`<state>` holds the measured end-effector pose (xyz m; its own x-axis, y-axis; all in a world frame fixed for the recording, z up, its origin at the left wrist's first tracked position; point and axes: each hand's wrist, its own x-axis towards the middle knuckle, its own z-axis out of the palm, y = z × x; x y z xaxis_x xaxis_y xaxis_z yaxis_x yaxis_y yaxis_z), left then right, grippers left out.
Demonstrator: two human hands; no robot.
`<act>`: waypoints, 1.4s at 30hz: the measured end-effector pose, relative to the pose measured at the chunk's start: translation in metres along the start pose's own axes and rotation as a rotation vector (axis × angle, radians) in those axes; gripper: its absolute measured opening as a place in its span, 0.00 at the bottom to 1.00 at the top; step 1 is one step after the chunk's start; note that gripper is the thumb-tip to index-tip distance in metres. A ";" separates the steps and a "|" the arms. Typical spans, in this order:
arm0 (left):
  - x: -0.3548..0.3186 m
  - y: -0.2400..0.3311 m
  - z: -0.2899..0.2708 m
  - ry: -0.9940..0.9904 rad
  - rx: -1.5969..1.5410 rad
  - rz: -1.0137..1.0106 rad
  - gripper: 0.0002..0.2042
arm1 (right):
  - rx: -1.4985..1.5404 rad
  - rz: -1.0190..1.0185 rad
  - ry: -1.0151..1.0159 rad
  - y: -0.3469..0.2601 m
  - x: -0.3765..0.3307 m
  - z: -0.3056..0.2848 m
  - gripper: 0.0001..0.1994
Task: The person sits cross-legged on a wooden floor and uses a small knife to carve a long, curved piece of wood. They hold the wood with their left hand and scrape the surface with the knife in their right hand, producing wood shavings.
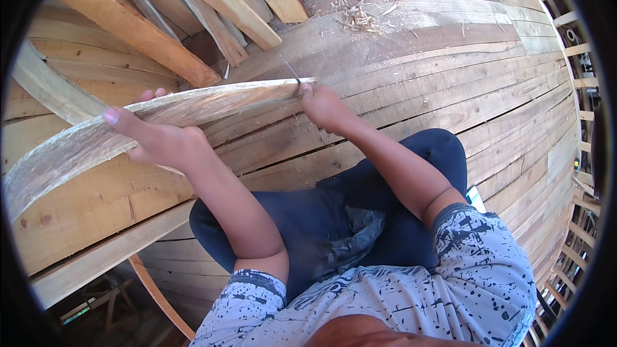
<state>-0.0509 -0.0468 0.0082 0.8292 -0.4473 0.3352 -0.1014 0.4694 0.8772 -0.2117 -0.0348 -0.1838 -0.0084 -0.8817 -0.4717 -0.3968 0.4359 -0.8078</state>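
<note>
A long, weathered, curved wooden plank runs from the lower left up to the middle of the picture. My left hand grips it near its middle, thumb over the top edge and fingers behind. My right hand sits at the plank's right end, closed around a thin tool whose blade pokes up at the plank's tip; the tool's kind is not clear. I sit on curved wooden planking with my knees in dark blue trousers below my hands.
Several loose timber beams lie stacked at the upper left. Wood shavings are scattered on the planking ahead. A thick curved rib runs along the left. The planking's edge with slatted framing drops off at the right.
</note>
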 end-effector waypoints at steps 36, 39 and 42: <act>-0.012 0.008 0.003 -0.086 -0.014 0.025 0.43 | -0.129 -0.135 0.047 0.021 0.003 -0.008 0.30; -0.012 0.006 0.001 -0.105 -0.030 0.046 0.43 | -0.033 0.106 -0.027 0.006 -0.001 -0.024 0.30; -0.021 0.008 0.003 -0.114 -0.044 0.069 0.43 | -0.025 -0.124 -0.030 -0.049 -0.030 -0.012 0.30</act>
<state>-0.0710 -0.0360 0.0092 0.7531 -0.4948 0.4336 -0.1301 0.5340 0.8354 -0.2031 -0.0318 -0.1257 0.0694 -0.9227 -0.3793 -0.4160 0.3188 -0.8516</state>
